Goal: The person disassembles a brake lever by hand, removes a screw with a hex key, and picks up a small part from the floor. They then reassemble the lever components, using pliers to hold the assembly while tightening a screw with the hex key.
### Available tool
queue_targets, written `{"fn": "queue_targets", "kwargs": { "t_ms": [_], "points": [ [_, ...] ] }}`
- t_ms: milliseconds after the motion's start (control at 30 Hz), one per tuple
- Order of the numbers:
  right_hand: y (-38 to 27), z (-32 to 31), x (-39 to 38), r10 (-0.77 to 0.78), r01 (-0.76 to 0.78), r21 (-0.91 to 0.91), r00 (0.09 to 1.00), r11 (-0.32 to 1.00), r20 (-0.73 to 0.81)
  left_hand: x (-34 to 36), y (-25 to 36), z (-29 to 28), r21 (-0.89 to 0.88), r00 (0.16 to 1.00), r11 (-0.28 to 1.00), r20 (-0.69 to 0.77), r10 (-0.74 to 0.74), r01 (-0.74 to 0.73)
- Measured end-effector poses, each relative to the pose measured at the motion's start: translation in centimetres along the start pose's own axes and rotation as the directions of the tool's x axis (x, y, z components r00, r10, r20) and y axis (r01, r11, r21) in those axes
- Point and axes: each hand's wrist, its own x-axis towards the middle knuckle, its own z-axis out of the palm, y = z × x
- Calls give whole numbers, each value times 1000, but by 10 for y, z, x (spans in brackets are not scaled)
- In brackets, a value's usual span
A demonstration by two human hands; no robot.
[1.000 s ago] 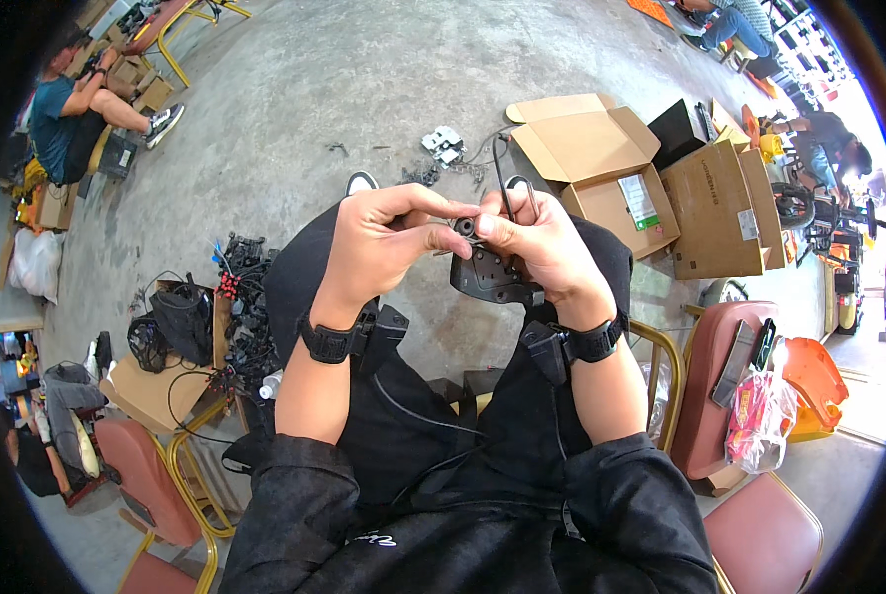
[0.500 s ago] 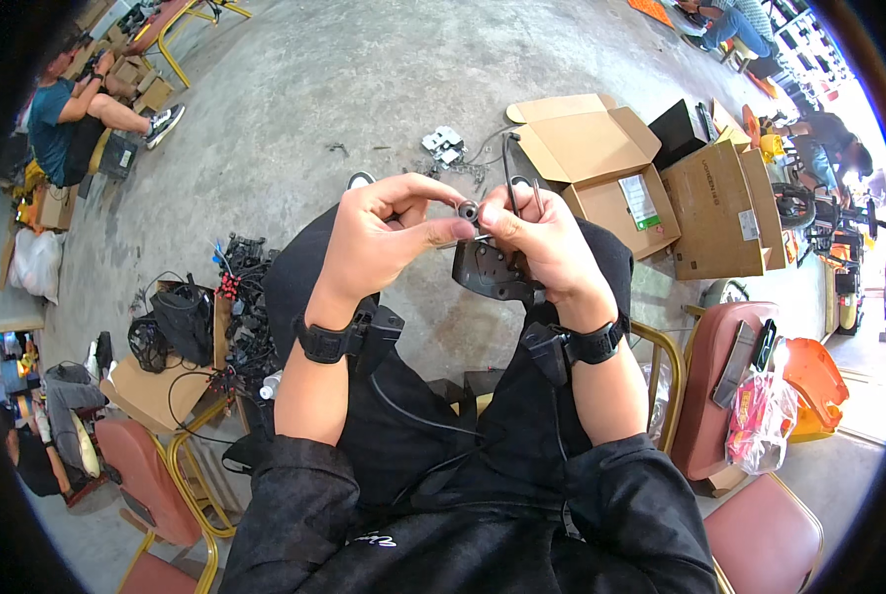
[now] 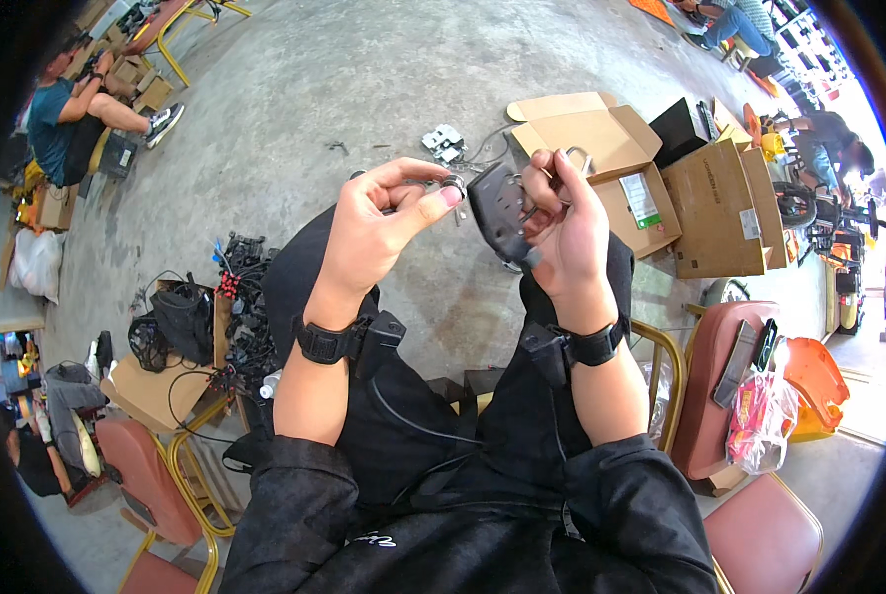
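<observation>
Above my lap, my left hand (image 3: 376, 220) pinches a small round metal part (image 3: 454, 185) between thumb and index finger. It looks like a ring or bushing with a hole; its exact kind does not show. Across a narrow gap, my right hand (image 3: 577, 238) is closed, its palm side partly turned up. From its fingers a black plastic housing (image 3: 497, 213) with several small holes tilts toward the left hand, slightly blurred. A thin loop, perhaps cable or wire, shows at the right fingertips. How the fingers grip the housing is partly hidden.
Beyond my hands, grey metal parts (image 3: 445, 143) lie on the concrete floor. An open cardboard box (image 3: 591, 139) and a taller carton (image 3: 717, 223) stand to the right. Tangled black parts (image 3: 250, 297) are piled at left. Red padded chairs (image 3: 725, 391) flank me; other people sit farther off.
My hands have drawn apart. The round metal part has moved up-left in my left hand, while my right hand has turned and tipped the black housing more upright.
</observation>
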Motion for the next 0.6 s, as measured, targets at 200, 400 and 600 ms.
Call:
{"fn": "queue_targets", "kwargs": {
  "t_ms": [200, 400, 600],
  "points": [
    [9, -27, 19, 255, -330, 405, 940, 853, 228, -6, 0, 7, 137, 982, 973, 46, 183, -187],
    [10, -19, 16, 285, -409, 436, 902, 801, 324, -11, -6, 26, 135, 958, 949, 74, 276, -284],
    [9, -24, 16, 300, -435, 305, 866, 847, 401, -10, -4, 28, 149, 961, 950, 79, 264, -273]
  ]
}}
